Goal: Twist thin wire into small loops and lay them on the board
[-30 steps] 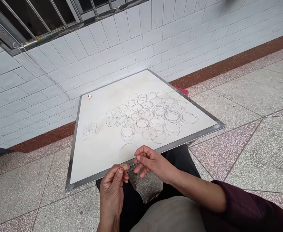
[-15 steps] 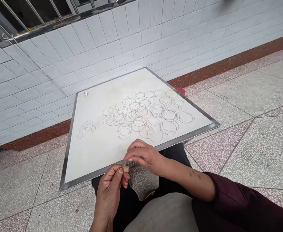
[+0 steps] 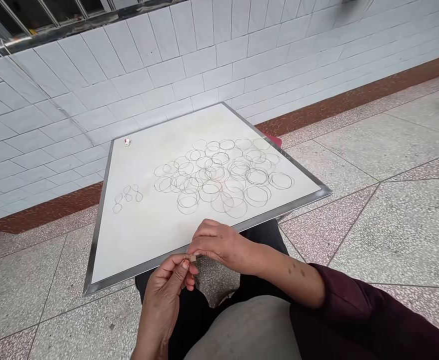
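Over the near edge of a white table (image 3: pixel 140 240), my left hand (image 3: pixel 169 285) pinches a small tan block (image 3: pixel 193 258) between thumb and forefinger. My right hand (image 3: pixel 221 245) is closed close beside it, its fingertips at a thin wire by the block; the wire is mostly hidden. Many thin wire rings (image 3: pixel 257 195) lie overlapping across the middle and right of the tabletop. At the left lie several wire pieces bent into figure-eight shapes (image 3: pixel 128 193).
A small white and red object (image 3: pixel 127 142) sits at the table's far left corner. Behind the table stands a white tiled wall (image 3: pixel 204 55) with a barred window (image 3: pixel 54 15). Something red (image 3: pixel 274 140) shows beyond the table's right edge.
My right hand's fingertips have come down and closer to the block and my left fingertips. The view has shifted slightly, so the table appears a little further left.
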`<act>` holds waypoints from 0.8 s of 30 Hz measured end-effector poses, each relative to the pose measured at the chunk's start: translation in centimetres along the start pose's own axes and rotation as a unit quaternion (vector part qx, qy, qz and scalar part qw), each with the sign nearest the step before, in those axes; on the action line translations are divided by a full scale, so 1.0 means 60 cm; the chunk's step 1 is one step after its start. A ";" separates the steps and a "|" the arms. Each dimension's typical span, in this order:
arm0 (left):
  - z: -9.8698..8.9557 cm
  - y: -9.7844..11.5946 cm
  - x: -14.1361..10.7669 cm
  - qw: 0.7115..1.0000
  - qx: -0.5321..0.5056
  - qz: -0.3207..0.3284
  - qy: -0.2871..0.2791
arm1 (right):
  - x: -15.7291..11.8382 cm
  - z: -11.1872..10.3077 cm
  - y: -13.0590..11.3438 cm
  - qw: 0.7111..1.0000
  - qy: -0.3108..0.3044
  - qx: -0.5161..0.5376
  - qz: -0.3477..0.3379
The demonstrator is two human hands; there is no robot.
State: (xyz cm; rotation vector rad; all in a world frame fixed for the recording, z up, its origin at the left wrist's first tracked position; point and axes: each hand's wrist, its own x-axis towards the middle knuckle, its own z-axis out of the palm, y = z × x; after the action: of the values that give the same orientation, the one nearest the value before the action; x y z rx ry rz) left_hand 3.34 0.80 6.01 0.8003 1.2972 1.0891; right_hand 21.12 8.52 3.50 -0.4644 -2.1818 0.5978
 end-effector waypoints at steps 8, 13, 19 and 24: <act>0.002 -0.002 -0.001 1.000 0.012 -0.024 -0.010 | -0.003 -0.007 0.004 0.998 -0.056 -0.023 -0.020; 0.007 -0.003 -0.002 0.999 0.020 -0.037 -0.008 | 0.005 -0.024 0.003 0.995 -0.083 -0.015 -0.045; 0.007 -0.011 0.002 0.998 0.054 -0.035 -0.021 | 0.008 -0.032 0.009 0.990 -0.129 0.005 -0.054; 0.008 -0.013 0.005 0.994 0.105 0.012 -0.003 | 0.003 -0.020 0.019 0.991 -0.127 0.021 -0.028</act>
State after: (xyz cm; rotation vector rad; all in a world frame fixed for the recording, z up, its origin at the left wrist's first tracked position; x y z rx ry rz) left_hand 3.94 0.90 5.24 0.9764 1.4156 0.9792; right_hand 22.09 9.85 3.65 -0.3168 -2.4084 0.7032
